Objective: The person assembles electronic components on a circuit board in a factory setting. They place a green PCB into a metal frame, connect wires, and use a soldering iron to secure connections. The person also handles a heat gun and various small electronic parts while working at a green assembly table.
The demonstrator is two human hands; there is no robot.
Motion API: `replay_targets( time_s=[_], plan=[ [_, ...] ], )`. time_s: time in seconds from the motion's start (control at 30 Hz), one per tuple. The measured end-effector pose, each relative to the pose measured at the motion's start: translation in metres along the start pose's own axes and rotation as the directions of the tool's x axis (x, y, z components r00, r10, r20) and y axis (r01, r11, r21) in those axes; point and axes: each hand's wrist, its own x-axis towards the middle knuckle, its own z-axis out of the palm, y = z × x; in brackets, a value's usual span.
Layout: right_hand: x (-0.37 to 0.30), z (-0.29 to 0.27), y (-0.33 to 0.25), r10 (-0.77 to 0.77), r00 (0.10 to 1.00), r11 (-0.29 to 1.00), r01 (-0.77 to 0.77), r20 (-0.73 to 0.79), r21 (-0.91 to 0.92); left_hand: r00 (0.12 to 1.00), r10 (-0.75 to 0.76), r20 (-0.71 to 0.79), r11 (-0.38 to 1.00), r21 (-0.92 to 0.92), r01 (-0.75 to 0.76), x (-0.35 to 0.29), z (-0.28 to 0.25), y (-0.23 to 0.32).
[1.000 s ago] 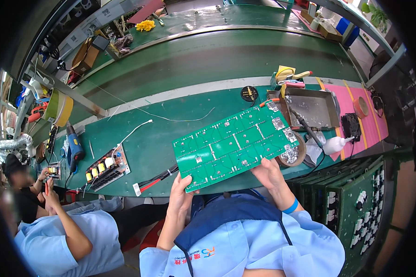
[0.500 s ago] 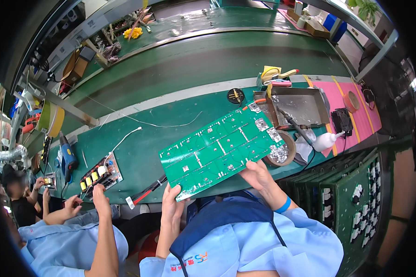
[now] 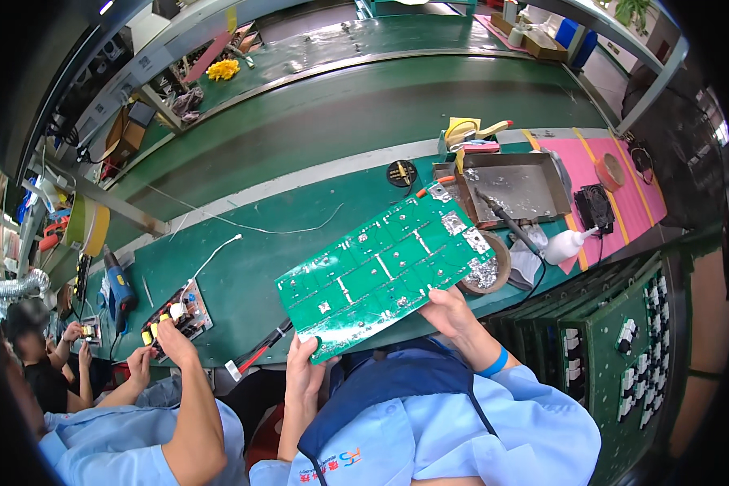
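Observation:
A large green circuit board, solder side up, is held tilted above the bench between my two hands. My left hand grips its near left corner, thumb on top. At the near right edge, my right hand pinches the board with the thumb over the rim; the fingers beneath are hidden. Silver solder pads show at the board's far right end. Red and black cables with a white connector stick out to the left, near my left hand. An orange lead shows at the far corner.
Right of the board are a metal tray, a soldering iron, a bowl of solder scraps and a white bottle. At left, a co-worker's hands work at a smaller board. A blue heat gun lies beyond.
The co-worker's hands have moved in onto the smaller board. My view has shifted slightly. Both my hands keep their hold on the green circuit board, which has barely moved.

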Motion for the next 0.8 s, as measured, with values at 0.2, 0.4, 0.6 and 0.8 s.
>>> replay_targets(
  time_s=[0.2,0.4,0.6,0.8],
  plan=[
    [0.001,-0.005,-0.004,-0.011,1.000,0.999,0.012,0.014,-0.031,0.997,-0.072,0.005,0.996,0.047,0.072,-0.002,0.000,-0.003],
    [-0.002,-0.004,-0.012,-0.036,0.999,0.999,0.036,0.004,-0.039,0.992,-0.126,0.003,0.975,0.187,0.123,-0.004,0.002,0.000],
    [-0.004,-0.011,-0.014,-0.044,0.999,0.999,0.044,0.022,-0.001,0.998,-0.038,0.046,0.997,0.071,0.035,-0.003,0.013,-0.006],
    [-0.003,-0.007,-0.013,-0.075,0.997,0.997,0.075,0.001,0.013,0.997,0.039,0.074,0.998,0.053,-0.043,-0.007,0.017,-0.006]
  ],
)
